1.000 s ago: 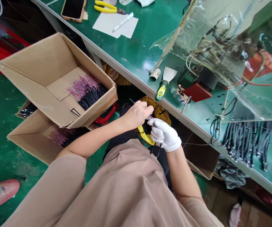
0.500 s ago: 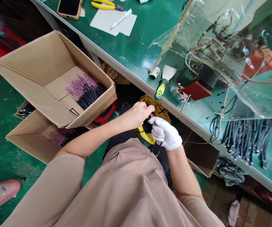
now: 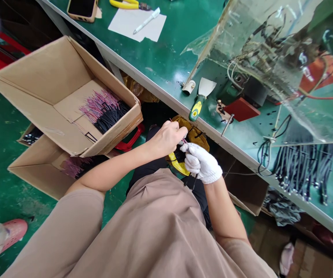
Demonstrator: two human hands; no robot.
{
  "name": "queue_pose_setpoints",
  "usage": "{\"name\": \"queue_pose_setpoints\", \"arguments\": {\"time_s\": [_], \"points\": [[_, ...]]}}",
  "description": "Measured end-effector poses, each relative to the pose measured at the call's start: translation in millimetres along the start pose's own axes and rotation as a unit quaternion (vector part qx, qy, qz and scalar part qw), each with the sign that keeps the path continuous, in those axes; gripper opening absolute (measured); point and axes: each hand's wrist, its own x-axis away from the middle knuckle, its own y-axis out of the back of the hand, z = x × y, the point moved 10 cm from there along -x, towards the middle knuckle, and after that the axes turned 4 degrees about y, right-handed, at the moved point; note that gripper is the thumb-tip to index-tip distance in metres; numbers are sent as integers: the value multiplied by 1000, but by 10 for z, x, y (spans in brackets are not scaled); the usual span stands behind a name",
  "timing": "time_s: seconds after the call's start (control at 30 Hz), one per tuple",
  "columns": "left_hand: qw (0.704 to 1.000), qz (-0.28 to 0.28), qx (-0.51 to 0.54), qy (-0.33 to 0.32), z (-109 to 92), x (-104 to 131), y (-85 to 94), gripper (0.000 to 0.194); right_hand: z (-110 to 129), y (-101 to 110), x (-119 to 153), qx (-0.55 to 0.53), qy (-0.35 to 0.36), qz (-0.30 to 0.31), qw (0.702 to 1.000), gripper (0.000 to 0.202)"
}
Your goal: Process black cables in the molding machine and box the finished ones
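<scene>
My bare left hand (image 3: pixel 169 136) is closed on the thin red and pink wires of a cable (image 3: pixel 184 141), in front of the bench edge. My right hand (image 3: pixel 201 163), in a white glove, grips the same cable just below, and black ends stick out under its fingers. The two hands are close together, with the short stretch of wires between them. Below them, over my lap, lies a yellow and black thing (image 3: pixel 179 164), partly hidden by the hands.
A cardboard box (image 3: pixel 33 108) with bundled black cables (image 3: pixel 108 116) stands left, above another box (image 3: pixel 39 170). On the green bench (image 3: pixel 166 58) lie a scraper (image 3: pixel 199 101), pliers (image 3: pixel 126 4), a pen (image 3: pixel 146 21), a phone (image 3: pixel 83 8) and many black cables (image 3: pixel 302 166). A clear-covered machine (image 3: pixel 265 65) stands right.
My left hand has shifted very slightly left, and wire ends now show above it. My right hand keeps its hold almost in place. The view has moved a little.
</scene>
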Motion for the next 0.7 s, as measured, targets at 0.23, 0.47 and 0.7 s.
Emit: {"name": "queue_pose_setpoints", "arguments": {"time_s": [0.23,0.47,0.7], "points": [[1000,-25,7,-1,40,10,-29,26,-3,-5,-9,3,-6,-2,1000,32],[997,-64,-27,-22,0,12,5,28,7,-7,-1,10,1,-3,1000,31],[996,-77,-38,-35,-67,20,37,28,9,7,23,41,8,-25,999,31]]}}
